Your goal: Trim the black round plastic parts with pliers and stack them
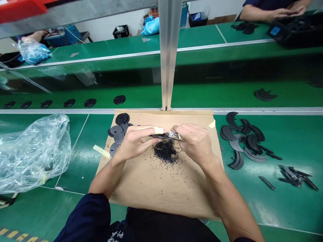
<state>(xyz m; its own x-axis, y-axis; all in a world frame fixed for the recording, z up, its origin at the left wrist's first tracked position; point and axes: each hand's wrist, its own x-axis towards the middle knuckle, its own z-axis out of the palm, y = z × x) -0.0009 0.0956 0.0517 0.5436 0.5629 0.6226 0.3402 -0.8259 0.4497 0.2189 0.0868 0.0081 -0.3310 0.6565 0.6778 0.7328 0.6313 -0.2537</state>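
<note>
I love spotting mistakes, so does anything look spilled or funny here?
The tiny black pieces look a bit spilled: they're in a loose heap on the brown sheet, with stray ones scattered around it. They could be there on purpose, though.

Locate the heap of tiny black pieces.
Head view, centre: the heap of tiny black pieces lies on the brown cardboard sheet, pictured just below the dark flat part held between the left hand and right hand.
</note>
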